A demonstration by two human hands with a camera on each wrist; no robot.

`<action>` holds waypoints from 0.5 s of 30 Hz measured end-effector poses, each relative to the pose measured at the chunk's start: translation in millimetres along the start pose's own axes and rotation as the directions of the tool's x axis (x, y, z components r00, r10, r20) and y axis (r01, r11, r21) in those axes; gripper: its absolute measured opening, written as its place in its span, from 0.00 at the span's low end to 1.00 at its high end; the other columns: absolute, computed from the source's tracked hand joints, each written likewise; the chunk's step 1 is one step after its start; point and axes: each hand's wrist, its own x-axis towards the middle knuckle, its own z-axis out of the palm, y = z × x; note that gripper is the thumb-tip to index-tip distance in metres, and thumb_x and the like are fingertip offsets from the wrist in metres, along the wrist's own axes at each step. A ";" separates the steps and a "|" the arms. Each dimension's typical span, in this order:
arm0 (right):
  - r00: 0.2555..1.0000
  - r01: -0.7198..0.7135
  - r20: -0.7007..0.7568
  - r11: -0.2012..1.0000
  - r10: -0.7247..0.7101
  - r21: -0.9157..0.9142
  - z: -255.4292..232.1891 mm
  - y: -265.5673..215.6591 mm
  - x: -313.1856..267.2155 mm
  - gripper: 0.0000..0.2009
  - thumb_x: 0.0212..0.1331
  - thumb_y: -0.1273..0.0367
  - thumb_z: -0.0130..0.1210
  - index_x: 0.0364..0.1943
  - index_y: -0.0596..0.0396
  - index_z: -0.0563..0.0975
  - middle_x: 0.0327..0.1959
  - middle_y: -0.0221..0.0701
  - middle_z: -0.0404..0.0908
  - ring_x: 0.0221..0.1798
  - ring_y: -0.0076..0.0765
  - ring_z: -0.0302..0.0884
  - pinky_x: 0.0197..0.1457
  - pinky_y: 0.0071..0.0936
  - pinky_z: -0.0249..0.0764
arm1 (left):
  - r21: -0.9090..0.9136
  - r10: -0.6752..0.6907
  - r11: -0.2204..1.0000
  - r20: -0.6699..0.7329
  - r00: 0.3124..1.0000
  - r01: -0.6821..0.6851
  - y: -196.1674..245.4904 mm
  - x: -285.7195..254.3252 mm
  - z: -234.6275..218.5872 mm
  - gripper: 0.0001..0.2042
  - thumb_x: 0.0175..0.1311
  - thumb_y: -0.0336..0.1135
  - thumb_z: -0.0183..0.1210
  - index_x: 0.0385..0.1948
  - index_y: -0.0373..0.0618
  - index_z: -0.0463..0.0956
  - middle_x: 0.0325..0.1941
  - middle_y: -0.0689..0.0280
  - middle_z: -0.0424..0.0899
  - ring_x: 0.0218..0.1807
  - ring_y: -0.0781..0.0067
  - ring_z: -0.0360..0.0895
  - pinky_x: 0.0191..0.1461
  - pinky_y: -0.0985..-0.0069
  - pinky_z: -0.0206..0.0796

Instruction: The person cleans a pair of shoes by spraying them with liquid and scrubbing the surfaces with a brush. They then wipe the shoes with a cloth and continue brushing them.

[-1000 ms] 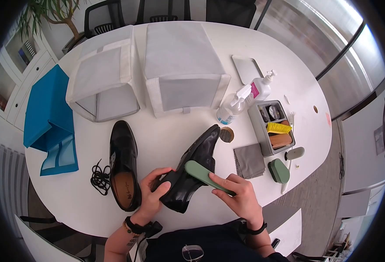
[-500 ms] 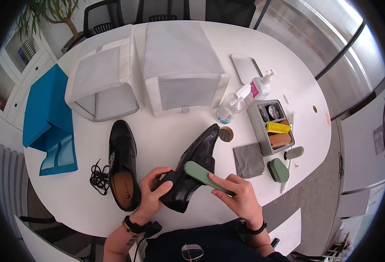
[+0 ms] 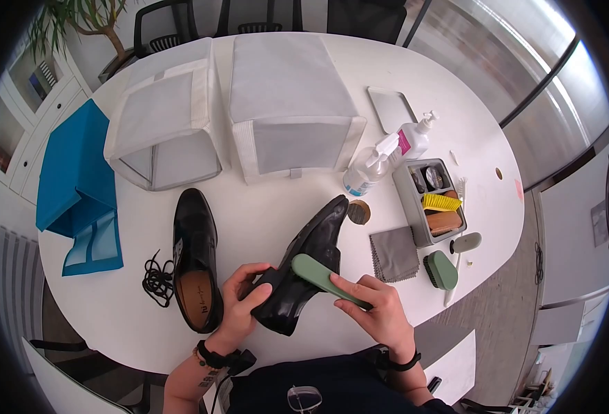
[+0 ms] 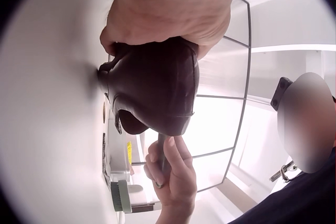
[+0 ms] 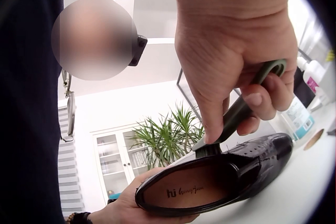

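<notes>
A black leather dress shoe [image 3: 322, 234] is tipped on its side over the white table, toe pointing away to the right. My left hand [image 3: 237, 307] grips it around the heel end, thumb on the near side. In my right hand [image 3: 382, 312] is the handle of a green brush [image 3: 311, 268], whose head lies against the side of the shoe. Short dark bristles [image 5: 209, 151] touch the leather by the shoe's opening in the right wrist view. Its matching shoe [image 3: 195, 228] stands upright to the left, beside a bundle of black laces [image 3: 158, 279].
A grey organizer [image 3: 409, 200] with brushes stands right, near a folded grey cloth [image 3: 394, 254], a second green brush [image 3: 441, 269] and a spray bottle [image 3: 361, 181]. White fabric boxes [image 3: 287, 83] stand at the back, a blue fabric box [image 3: 73, 169] at the left.
</notes>
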 end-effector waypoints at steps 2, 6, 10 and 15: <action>1.000 -0.004 0.000 1.000 0.004 0.000 0.2 0.2 -0.5 0.25 0.55 0.73 0.70 0.60 0.45 0.82 0.25 0.33 0.73 0.25 0.35 0.70 0.32 0.31 0.68 | 0.001 0.000 1.000 0.002 1.000 0.000 0.4 -0.1 0.6 0.19 0.63 0.29 0.63 0.55 0.36 0.75 0.55 0.58 0.81 0.57 0.70 0.77 0.65 0.73 0.67; 1.000 -0.003 0.003 1.000 0.003 -0.014 0.0 -0.3 -0.8 0.25 0.55 0.73 0.70 0.60 0.45 0.82 0.25 0.33 0.73 0.25 0.35 0.70 0.32 0.31 0.69 | 0.016 0.005 1.000 0.001 1.000 -0.005 0.8 -0.6 0.8 0.18 0.64 0.28 0.63 0.55 0.36 0.75 0.54 0.58 0.81 0.57 0.70 0.77 0.64 0.73 0.67; 1.000 -0.004 0.001 1.000 0.004 -0.015 0.0 -0.5 -1.4 0.25 0.55 0.73 0.70 0.61 0.45 0.82 0.25 0.33 0.73 0.26 0.35 0.70 0.32 0.32 0.69 | 0.021 0.013 1.000 0.009 1.000 -0.013 1.2 -0.7 1.1 0.18 0.64 0.28 0.63 0.55 0.36 0.75 0.54 0.58 0.81 0.56 0.70 0.78 0.64 0.73 0.67; 1.000 -0.012 0.001 1.000 0.012 -0.007 0.7 0.0 -2.3 0.26 0.55 0.73 0.70 0.61 0.45 0.82 0.25 0.33 0.73 0.25 0.35 0.70 0.32 0.32 0.68 | 0.031 0.014 0.999 0.007 1.000 -0.015 0.4 -0.8 0.5 0.18 0.64 0.28 0.63 0.55 0.36 0.75 0.54 0.58 0.81 0.56 0.70 0.78 0.64 0.74 0.67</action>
